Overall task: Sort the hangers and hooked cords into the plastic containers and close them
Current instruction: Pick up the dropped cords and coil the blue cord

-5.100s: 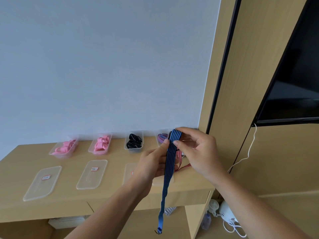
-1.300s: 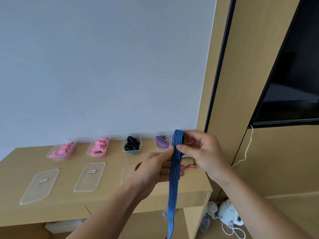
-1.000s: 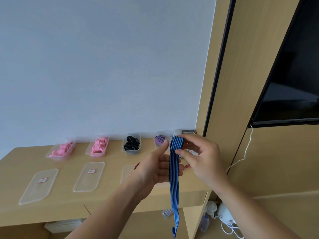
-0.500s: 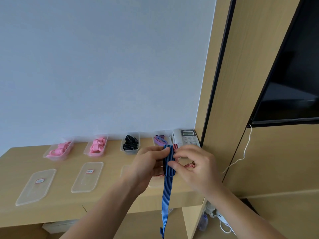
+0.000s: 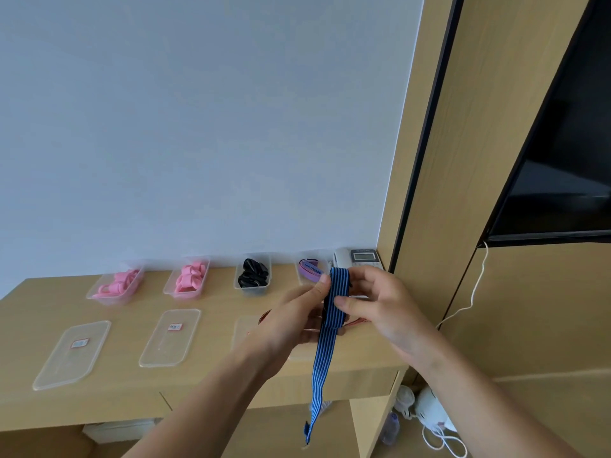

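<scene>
A blue striped hooked cord [image 5: 325,352] is folded over at its top and hangs down past the desk's front edge. My left hand [image 5: 291,322] pinches the fold from the left with thumb and fingers. My right hand [image 5: 377,302] pinches the same folded part from the right. Behind the hands stands a clear container [image 5: 309,271] holding a purple cord. A red cord [image 5: 358,322] lies on the desk, partly hidden by my hands.
Along the wall stand two clear containers with pink hangers [image 5: 117,285] [image 5: 188,279] and one with black items [image 5: 253,276]. Loose lids [image 5: 71,353] [image 5: 170,337] [image 5: 246,328] lie on the wooden desk [image 5: 132,391]. A telephone [image 5: 358,257] sits in the back right corner. A kettle [image 5: 429,411] stands on the floor.
The cord has been folded over more at the top, so the hanging tail is shorter. Both hands dropped lower in front of the desk, uncovering the telephone.
</scene>
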Tool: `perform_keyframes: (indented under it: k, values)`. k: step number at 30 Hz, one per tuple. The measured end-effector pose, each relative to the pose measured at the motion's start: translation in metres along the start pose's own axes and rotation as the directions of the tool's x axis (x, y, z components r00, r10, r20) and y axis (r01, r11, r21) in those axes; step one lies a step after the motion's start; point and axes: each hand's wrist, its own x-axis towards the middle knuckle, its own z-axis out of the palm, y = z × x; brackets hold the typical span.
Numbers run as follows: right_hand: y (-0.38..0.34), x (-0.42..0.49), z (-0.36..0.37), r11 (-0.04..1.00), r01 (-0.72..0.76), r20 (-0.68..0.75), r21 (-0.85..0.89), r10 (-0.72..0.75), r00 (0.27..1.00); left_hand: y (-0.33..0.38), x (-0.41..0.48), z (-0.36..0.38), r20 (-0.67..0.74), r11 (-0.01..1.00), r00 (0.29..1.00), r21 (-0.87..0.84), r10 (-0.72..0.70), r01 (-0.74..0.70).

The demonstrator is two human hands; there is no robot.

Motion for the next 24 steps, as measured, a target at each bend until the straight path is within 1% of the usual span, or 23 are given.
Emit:
perform_keyframes:
  k: [2, 5, 7, 9, 12, 15, 20, 24]
  values:
    - [-0.002, 0.001, -0.001, 0.999, 0.037, -0.032, -0.019, -0.037, 0.999, -0.003, 0.002, 0.000, -0.013, 0.999, 0.999, -0.018, -0.039, 0.038]
    - [-0.005, 0.004, -0.003, 0.990, 0.113, -0.123, -0.087, -0.123, 0.985, -0.008, 0.002, 0.004, -0.033, 0.991, 0.991, -0.002, -0.132, 0.132]
    - [-0.005, 0.005, -0.002, 0.975, 0.166, -0.154, -0.150, -0.189, 0.970, -0.011, 0.001, 0.006, -0.034, 0.989, 0.988, -0.013, -0.148, 0.147]
    - [-0.002, 0.003, 0.002, 0.943, 0.237, -0.146, -0.233, -0.275, 0.950, -0.010, 0.001, 0.007, -0.042, 0.990, 0.989, -0.032, -0.141, 0.140]
    - [0.003, -0.005, 0.005, 0.844, 0.376, -0.094, -0.383, -0.441, 0.893, -0.006, 0.003, 0.007, -0.053, 0.988, 0.989, -0.069, -0.139, 0.135]
    - [0.010, -0.011, 0.007, 0.694, 0.486, -0.009, -0.531, -0.579, 0.815, -0.003, 0.005, 0.006, -0.068, 0.983, 0.988, -0.132, -0.139, 0.129]
    - [0.021, -0.014, 0.005, 0.510, 0.578, 0.101, -0.637, -0.688, 0.718, -0.002, 0.007, 0.002, -0.053, 0.982, 0.993, -0.163, -0.102, 0.092]
    - [0.026, -0.016, 0.005, 0.397, 0.631, 0.188, -0.667, -0.730, 0.657, -0.001, 0.007, 0.000, -0.049, 0.977, 0.993, -0.192, -0.104, 0.093]
